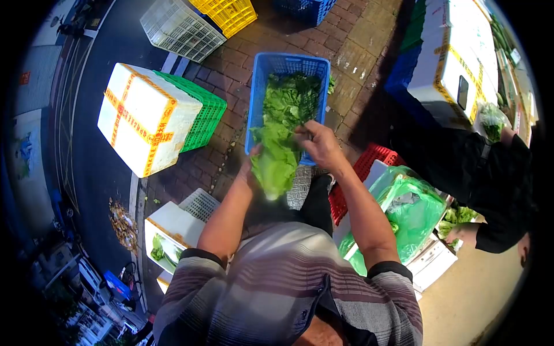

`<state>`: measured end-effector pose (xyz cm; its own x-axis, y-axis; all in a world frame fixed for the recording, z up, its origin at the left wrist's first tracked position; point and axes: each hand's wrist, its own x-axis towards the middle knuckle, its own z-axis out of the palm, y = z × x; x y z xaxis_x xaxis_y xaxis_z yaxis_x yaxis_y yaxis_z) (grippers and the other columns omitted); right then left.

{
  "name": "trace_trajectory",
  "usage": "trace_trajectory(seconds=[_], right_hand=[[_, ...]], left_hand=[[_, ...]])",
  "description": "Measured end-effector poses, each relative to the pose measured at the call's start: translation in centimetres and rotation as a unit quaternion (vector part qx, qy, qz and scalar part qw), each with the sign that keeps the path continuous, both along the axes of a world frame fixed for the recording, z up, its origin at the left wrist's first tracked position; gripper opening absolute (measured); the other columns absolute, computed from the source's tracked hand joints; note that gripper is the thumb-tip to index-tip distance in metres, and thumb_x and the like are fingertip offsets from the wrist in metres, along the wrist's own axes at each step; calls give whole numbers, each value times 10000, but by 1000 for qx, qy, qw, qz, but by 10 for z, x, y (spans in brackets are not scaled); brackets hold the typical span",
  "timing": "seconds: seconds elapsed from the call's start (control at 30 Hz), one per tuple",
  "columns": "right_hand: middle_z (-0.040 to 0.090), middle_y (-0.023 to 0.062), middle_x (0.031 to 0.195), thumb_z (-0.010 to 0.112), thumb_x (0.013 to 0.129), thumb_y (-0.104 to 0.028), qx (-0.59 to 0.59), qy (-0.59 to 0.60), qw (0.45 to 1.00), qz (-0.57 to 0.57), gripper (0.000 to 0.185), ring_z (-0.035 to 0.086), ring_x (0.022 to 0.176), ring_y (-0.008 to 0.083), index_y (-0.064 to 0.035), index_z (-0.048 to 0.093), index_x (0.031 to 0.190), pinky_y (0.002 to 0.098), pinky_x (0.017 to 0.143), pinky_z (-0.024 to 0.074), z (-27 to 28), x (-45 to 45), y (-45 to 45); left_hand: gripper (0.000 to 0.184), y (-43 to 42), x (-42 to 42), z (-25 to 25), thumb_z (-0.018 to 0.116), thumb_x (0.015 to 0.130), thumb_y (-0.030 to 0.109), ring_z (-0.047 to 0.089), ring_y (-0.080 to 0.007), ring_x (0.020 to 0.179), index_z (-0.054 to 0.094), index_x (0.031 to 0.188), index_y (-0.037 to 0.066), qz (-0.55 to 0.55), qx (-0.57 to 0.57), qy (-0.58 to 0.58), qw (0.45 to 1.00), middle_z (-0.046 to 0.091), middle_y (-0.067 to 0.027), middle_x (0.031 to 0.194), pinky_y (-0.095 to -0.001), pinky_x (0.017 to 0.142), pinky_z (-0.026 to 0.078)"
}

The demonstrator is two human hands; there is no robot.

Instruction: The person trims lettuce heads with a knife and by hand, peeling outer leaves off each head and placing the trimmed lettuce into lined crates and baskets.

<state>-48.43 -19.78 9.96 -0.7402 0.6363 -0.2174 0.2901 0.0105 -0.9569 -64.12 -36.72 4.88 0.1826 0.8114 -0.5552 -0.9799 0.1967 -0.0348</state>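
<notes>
A head of leafy green lettuce (274, 167) is held over the near end of a blue plastic crate (250, 109), its pale stem end toward me. My left hand (249, 168) grips the lettuce from its left side, with the fingers partly hidden behind the leaves. My right hand (321, 146) is closed in a pinch at the right edge of the lettuce, seemingly on a leaf; the fingertips are hard to make out. Inside the crate lie more loose green leaves (288, 95), some bright and some dark.
At left, a taped white foam box (135, 121) rests against a green crate (205, 112). White (182, 32) and yellow (228, 14) crates stand beyond. On my right are a red crate (369, 167), a green plastic bag (418, 207) and a person in black (467, 167) handling vegetables.
</notes>
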Motion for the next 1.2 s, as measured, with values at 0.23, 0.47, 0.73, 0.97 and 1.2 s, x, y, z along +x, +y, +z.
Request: trace_trajectory(seconds=[0.23, 0.47, 0.73, 0.97, 1.2], right_hand=[[633, 119, 791, 665, 865, -136, 0, -42, 998, 53, 213, 607, 738, 180, 35, 633, 986, 345, 696, 484, -18, 0, -2], [667, 55, 888, 654, 893, -142, -179, -47, 974, -135, 264, 585, 764, 110, 53, 626, 1069, 279, 672, 472, -38, -5, 5], [658, 85, 777, 665, 895, -121, -32, -58, 981, -182, 228, 562, 663, 108, 30, 640, 1064, 300, 608, 466, -70, 9, -8], [601, 5, 751, 679, 914, -180, -177, 0, 960, -218, 189, 514, 616, 90, 0, 623, 929, 269, 555, 430, -62, 18, -62], [635, 43, 799, 670, 945, -336, -326, 1, 940, -104, 417, 548, 591, 81, 11, 588, 1161, 251, 539, 485, -19, 12, -84]], left_hand=[[621, 0, -1, 1, 707, 835, 448, 643, -312, 1101, 573, 1331, 98, -58, -65, 54, 995, 650, -115, 1257, -457, 953, 538], [726, 6, -1, 7, 697, 821, 524, 630, -305, 1114, 526, 1387, 102, -20, 13, 98, 995, 628, -122, 1278, -466, 947, 532], [627, 14, -10, -10, 483, 918, 621, 586, -392, 1160, 528, 1386, 207, 99, 139, -11, 985, 572, -91, 1366, -593, 892, 509], [727, 32, -6, -2, 320, 918, 698, 570, -333, 1129, 501, 1397, 181, 173, 39, 77, 981, 573, -108, 1324, -511, 909, 494], [734, 48, 2, 4, 457, 870, 669, 544, -395, 1184, 497, 1408, 171, 189, 85, 63, 976, 549, -145, 1361, -573, 978, 452]])
